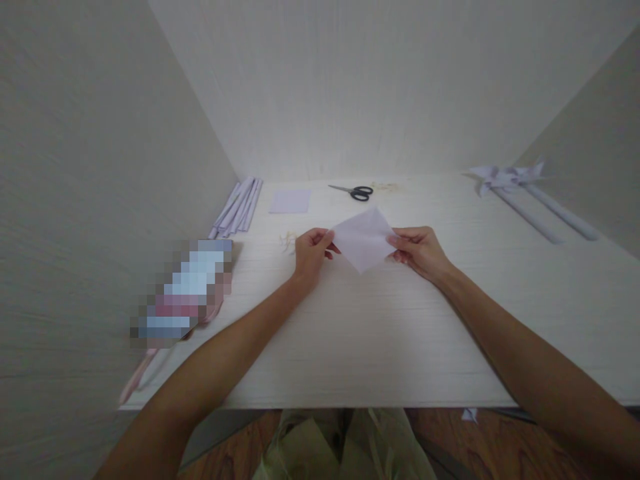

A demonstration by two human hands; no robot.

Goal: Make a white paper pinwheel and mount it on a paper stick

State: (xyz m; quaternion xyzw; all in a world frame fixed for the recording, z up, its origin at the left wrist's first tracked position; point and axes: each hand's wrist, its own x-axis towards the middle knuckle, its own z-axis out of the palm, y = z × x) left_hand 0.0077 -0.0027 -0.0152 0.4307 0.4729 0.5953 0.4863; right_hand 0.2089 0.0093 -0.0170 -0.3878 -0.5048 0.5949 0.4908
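As fingers (327,239) pinch 2 opposite corners, paper (362,245) spans between.

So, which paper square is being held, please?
The diamond-turned sheet, pinched by the left hand and right hand; the other square lies flat, left of the scissors.

I can't make out the object (183,287) by the left wall, since coarse blocks cover it. The paper sheet (364,241) hides some fingertips of the left hand (313,252) and right hand (417,250) from me. The pale strands (288,241) are too fine to identify. My view's edges cut off both the left forearm (235,350) and right forearm (510,333).
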